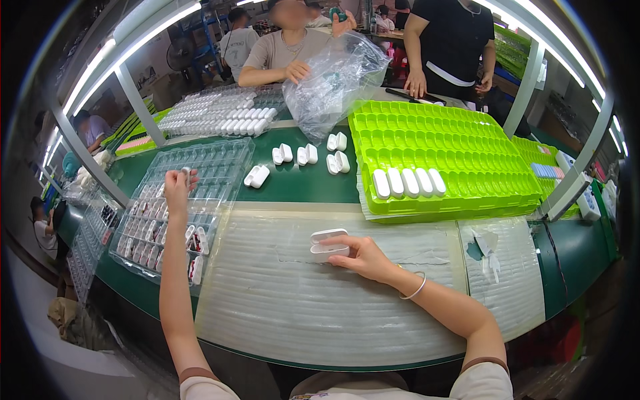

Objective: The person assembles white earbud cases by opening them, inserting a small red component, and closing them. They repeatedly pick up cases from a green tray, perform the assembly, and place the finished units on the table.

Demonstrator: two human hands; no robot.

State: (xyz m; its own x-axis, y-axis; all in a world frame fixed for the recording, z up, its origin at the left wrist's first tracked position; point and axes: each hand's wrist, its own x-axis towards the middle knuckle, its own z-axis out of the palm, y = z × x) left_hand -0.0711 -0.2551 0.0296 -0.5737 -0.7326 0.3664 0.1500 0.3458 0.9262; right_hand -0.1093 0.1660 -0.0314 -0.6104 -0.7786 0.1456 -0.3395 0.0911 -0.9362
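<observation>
Cool, bright light falls from tube lamps (89, 72) overhead on both sides, lighting the tabletop (300, 190) fairly evenly with only soft shadows. Glare glints off the clear plastic bag (337, 80) and the transparent tray (220, 163). Farther back, detail turns dimmer and softer. Fisheye distortion bows straight edges, and the corners fall to black.

Cases (311, 155) between trays (460, 208), mat (333, 313) in front
</observation>
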